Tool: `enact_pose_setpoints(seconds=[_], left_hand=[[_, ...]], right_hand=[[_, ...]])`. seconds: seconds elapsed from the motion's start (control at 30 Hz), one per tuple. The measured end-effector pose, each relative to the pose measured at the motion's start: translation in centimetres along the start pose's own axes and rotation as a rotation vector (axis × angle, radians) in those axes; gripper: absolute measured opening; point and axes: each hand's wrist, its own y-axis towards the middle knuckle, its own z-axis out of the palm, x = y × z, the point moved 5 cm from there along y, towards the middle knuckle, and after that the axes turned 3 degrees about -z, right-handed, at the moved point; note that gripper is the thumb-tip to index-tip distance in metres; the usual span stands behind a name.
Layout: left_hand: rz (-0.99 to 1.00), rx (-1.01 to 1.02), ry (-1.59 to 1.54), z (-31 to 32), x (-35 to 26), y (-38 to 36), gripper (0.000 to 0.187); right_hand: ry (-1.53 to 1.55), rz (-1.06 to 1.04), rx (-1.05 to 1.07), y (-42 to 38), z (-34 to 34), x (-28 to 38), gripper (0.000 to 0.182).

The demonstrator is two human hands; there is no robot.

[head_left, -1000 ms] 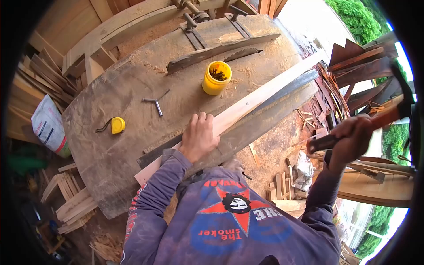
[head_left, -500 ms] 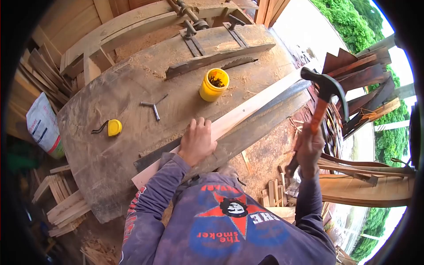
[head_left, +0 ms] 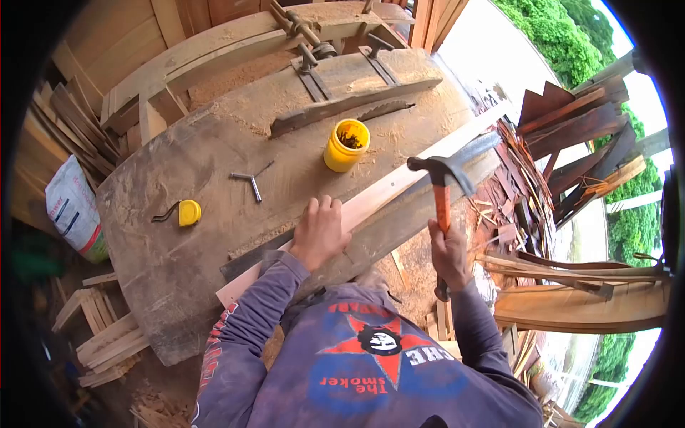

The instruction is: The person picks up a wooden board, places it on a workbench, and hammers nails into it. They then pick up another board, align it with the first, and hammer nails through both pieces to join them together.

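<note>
My left hand (head_left: 319, 233) is wrapped over a long pale wooden strip (head_left: 372, 201), holding it against the workbench (head_left: 160, 278). A small dark spot, a nail head or a hole, shows on the strip beyond my fingers. My right hand (head_left: 451, 253) grips a claw hammer (head_left: 442, 205) by its orange and black handle. The hammer's dark head is raised and appears over the strip's right side. Under and alongside the strip runs a grey, flat bar (head_left: 474, 148). An open yellow jar (head_left: 347, 148) with small dark pieces inside stands beyond the strip.
A yellow tape measure (head_left: 189, 212) and a T-shaped metal tool (head_left: 254, 187) lie at the left of the bench. A toothed blade (head_left: 385, 109) protrudes from the benchtop near a long fence (head_left: 342, 107). Scrap wood (head_left: 107, 342) and a white bag (head_left: 73, 207) are at the left.
My right hand has swung the hammer left, bringing its head nearer the strip. My left hand stays in place on the strip. The view has shifted slightly.
</note>
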Motion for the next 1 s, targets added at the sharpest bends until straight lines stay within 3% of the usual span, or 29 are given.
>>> enact_pose_setpoints(seconds=[0.17, 0.23, 0.4, 0.47, 0.63, 0.73, 0.77, 0.9, 0.97, 1.0], left_hand=[[-0.005, -0.051, -0.010, -0.1, -0.1, -0.1, 0.046], [-0.011, -0.083, -0.033, -0.1, 0.1, -1.0, 0.045], [-0.086, -0.112, 0.135, -1.3, 1.1, -4.7, 0.064], [-0.107, -0.119, 0.110, -1.9, 2.0, -6.6, 0.067], [-0.098, -0.140, 0.133, -1.5, 2.1, -7.6, 0.064], [-0.116, -0.102, 0.084, -2.4, 2.2, -7.4, 0.065], [-0.097, -0.155, 0.092, -2.4, 2.3, -7.5, 0.063], [-0.133, -0.241, 0.069, -1.8, 2.7, -7.2, 0.045], [-0.156, -0.248, 0.066, -2.1, 2.8, -7.2, 0.043], [-0.150, -0.238, 0.057, -2.2, 2.8, -7.1, 0.040]], right_hand=[[0.547, 0.247, -0.059, -1.0, -2.4, -0.3, 0.027], [0.574, 0.229, -0.067, -2.0, -1.8, -1.8, 0.025], [0.304, 0.432, 0.234, -7.5, -0.1, -5.9, 0.033], [-0.091, 0.335, 0.609, -9.2, 1.1, -7.8, 0.044], [-0.178, 0.035, 0.990, -8.7, 8.0, -8.3, 0.047], [-0.102, 0.187, 1.141, -6.8, 12.4, -7.3, 0.040], [-0.085, 0.215, 1.190, -5.9, 13.3, -7.7, 0.047], [-0.166, 0.001, 1.165, -2.2, 14.7, -7.6, 0.041], [-0.220, -0.585, 0.925, -0.9, 14.5, -6.9, 0.038], [-0.269, -0.538, 0.934, -0.7, 14.6, -7.3, 0.037]])
